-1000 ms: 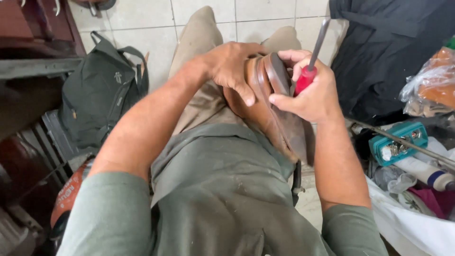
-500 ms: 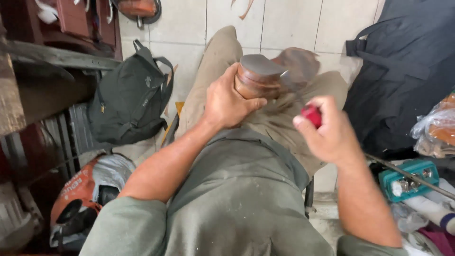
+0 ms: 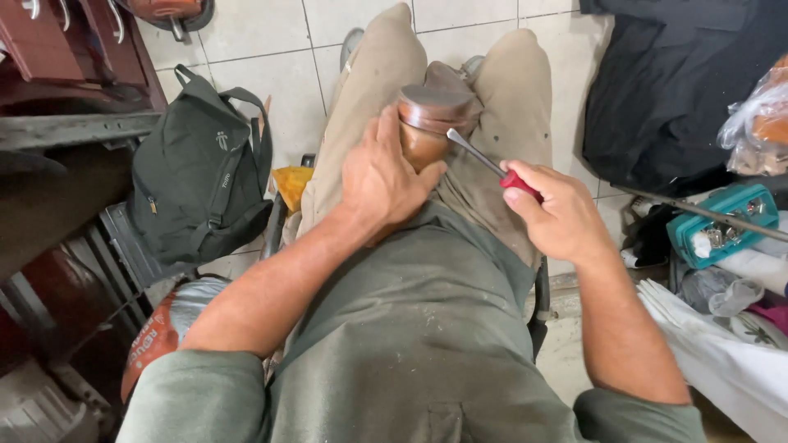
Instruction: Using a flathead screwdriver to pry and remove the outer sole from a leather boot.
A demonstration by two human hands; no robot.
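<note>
Since half a second ago the right hand (image 3: pixel 562 217) has swung in from the side, bringing the metal shaft of its red-handled tool (image 3: pixel 492 166) up to the brown shoe (image 3: pixel 431 119); the left hand (image 3: pixel 382 176) has stayed clamped on the shoe. The shoe stands heel-up between the knees of a seated person in khaki trousers (image 3: pixel 513 90), its worn heel block facing the camera. The tool's long axis runs on a slant from the right hand up and leftward, its tip at the seam just under the heel, apparently touching it. The right grip is fully closed round the red handle (thumb laid along the top); the left grip is wrapped wide about the near side of the shoe, thumb against the leather. The left hand is the nearer of the two to the heel. A dark green backpack (image 3: pixel 201 176) leans at the person's left on the tiled floor (image 3: pixel 254 41); a teal case (image 3: pixel 722 221) lies at the right.
</note>
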